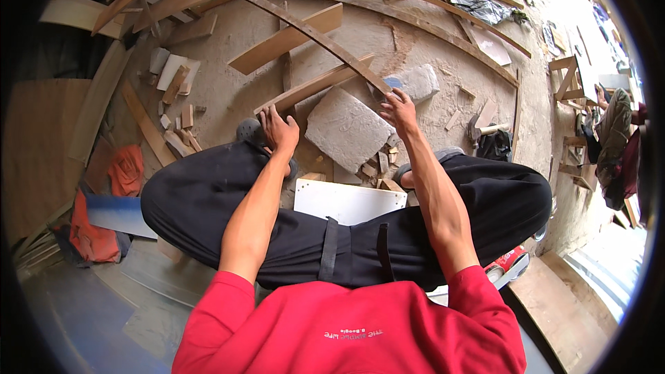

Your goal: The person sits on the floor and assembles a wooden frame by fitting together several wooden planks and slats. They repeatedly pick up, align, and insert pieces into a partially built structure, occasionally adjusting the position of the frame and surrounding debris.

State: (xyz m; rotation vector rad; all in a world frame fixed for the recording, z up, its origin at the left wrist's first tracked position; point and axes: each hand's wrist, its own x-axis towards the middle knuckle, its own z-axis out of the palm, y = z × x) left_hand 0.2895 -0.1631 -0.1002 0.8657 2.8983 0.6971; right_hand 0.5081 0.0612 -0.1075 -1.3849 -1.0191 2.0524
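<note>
My left hand [279, 130] is at the near left end of a flat wooden board [318, 84], its fingers bent over the board's edge. With my right hand [400, 109] I grip the near end of a long, narrow wooden strip [312, 33], which slants away to the far left across the board. A second wooden board [287, 38] lies farther off, roughly parallel to the first. Another thin strip passes beneath both boards. Between my hands sits a rough pale stone block [348, 128], and a smaller block [413, 84] lies just beyond my right hand.
A white panel [350, 201] stands between my legs. A hammer [488, 128] lies right of my right foot. Wood offcuts [181, 111] are scattered at left, long curved planks [415, 24] at the back. An orange cloth [127, 170] lies at left; another person [616, 145] is at far right.
</note>
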